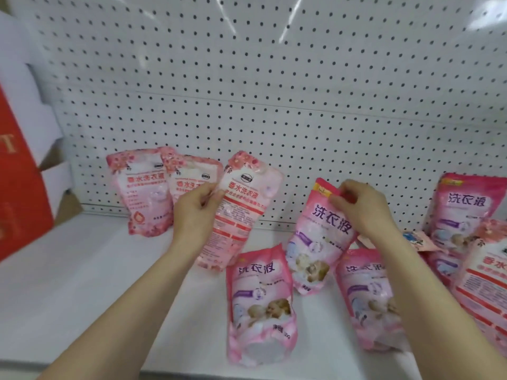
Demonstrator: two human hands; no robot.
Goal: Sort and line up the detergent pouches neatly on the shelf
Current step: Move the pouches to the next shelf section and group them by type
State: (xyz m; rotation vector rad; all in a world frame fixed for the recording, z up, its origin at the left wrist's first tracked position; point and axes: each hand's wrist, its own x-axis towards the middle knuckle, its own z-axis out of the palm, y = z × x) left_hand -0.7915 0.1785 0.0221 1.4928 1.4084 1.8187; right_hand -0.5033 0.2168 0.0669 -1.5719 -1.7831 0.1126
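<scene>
Left hand (192, 215) gripping floral pouch (247, 207), red box (22, 187) leftward, pegboard (274, 91) behind

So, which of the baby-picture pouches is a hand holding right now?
The tilted pouch in the middle: the right hand pinches its top corner. The other baby-picture pouches are ungripped; the left hand holds a floral pouch.

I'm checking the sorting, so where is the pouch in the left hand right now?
In the head view, left of centre, the left hand holds the flowered pouch tilted, just right of two matching pouches leaning against the pegboard.
</scene>
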